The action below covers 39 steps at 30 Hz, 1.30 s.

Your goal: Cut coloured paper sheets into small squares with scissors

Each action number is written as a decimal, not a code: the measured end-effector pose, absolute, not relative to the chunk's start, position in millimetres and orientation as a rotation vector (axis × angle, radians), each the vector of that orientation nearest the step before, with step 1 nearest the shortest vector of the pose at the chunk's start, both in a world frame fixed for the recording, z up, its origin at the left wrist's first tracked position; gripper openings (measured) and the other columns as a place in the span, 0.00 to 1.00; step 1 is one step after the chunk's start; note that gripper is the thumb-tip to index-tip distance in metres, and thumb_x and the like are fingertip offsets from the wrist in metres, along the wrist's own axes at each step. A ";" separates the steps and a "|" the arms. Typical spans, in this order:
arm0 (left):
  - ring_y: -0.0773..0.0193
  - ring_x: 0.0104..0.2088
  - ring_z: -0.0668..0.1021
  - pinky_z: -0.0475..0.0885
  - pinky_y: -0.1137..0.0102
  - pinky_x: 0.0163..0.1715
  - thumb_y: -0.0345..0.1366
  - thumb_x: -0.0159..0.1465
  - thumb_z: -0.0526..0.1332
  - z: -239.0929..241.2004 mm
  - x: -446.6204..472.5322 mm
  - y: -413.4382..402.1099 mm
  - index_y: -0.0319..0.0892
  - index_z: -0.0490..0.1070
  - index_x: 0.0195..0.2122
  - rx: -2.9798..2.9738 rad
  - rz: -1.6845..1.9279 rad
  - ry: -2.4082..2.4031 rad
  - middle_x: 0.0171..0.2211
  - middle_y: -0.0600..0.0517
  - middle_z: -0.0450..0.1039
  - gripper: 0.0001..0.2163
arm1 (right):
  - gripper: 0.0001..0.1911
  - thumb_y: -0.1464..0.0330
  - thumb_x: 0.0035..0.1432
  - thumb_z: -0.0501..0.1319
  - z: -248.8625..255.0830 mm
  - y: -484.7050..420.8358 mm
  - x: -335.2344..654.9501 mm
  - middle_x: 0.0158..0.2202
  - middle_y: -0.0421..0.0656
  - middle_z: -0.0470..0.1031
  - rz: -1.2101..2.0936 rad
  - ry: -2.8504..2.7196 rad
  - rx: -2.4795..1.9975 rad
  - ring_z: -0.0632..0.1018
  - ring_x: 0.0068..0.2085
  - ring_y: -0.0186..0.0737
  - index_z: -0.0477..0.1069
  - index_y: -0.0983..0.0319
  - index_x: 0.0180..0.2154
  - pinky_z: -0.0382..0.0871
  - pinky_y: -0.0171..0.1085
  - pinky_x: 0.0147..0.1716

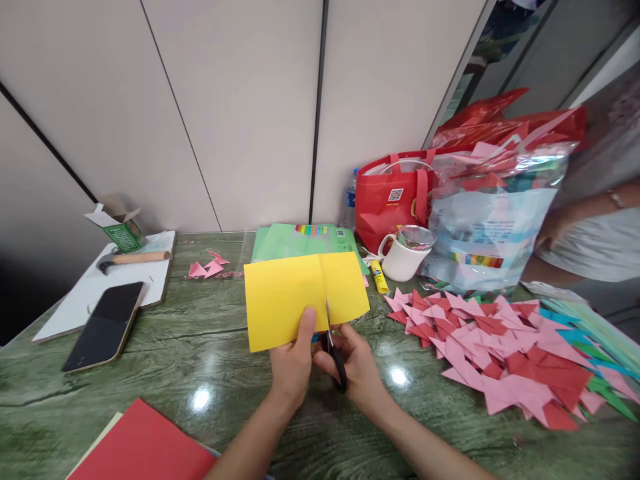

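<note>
My left hand [293, 363] pinches the lower edge of a yellow sheet of paper [285, 297] and holds it up above the green marble table [210, 373]. My right hand [357, 367] grips black-handled scissors [334, 350]. Their blades point upward into the sheet's bottom edge, along its middle crease. Both hands are close together, just in front of me.
A pile of folded pink and red paper triangles [500, 350] lies at the right. Behind are a white mug [403, 257], a glue stick [379, 275], a red bag [395, 197], a plastic bag [493, 220] and green paper [300, 240]. A phone [106, 325], a hammer [131, 259] and red card [143, 447] are left. Another person's arm [587, 217] is at the right.
</note>
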<state>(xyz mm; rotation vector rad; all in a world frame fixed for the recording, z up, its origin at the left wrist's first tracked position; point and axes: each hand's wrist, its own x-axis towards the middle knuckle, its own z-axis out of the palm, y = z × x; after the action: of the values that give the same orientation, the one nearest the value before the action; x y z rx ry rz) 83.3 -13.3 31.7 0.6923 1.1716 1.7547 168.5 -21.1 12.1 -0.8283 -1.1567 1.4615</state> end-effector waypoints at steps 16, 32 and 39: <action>0.59 0.46 0.73 0.66 0.64 0.49 0.41 0.50 0.64 28.8 84.1 -13.0 0.41 0.72 0.42 0.671 1.752 1.133 0.45 0.47 0.72 0.18 | 0.18 0.68 0.39 0.70 12.5 -21.5 167.5 0.21 0.33 0.69 1.494 -1.114 -0.796 0.64 0.19 0.27 0.63 0.61 0.31 0.60 0.27 0.20; 0.58 0.47 0.72 0.65 0.63 0.49 0.41 0.50 0.64 28.0 84.6 -14.7 0.42 0.72 0.42 0.638 1.725 1.119 0.45 0.47 0.72 0.18 | 0.19 0.67 0.38 0.70 10.7 -21.3 167.5 0.17 0.32 0.67 1.503 -1.097 -0.851 0.65 0.17 0.27 0.61 0.61 0.30 0.57 0.26 0.16; 0.59 0.45 0.73 0.68 0.67 0.46 0.41 0.49 0.64 28.9 86.6 -18.0 0.42 0.73 0.41 0.654 1.705 1.130 0.44 0.48 0.73 0.18 | 0.22 0.67 0.39 0.69 12.5 -19.3 169.7 0.25 0.38 0.72 1.457 -1.130 -0.794 0.73 0.26 0.36 0.61 0.60 0.35 0.65 0.33 0.26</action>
<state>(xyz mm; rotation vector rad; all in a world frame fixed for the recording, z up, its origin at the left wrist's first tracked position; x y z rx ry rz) 86.6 -18.0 28.9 0.6536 1.1298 1.7046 169.7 -19.3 12.5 -0.7943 -1.1297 1.4571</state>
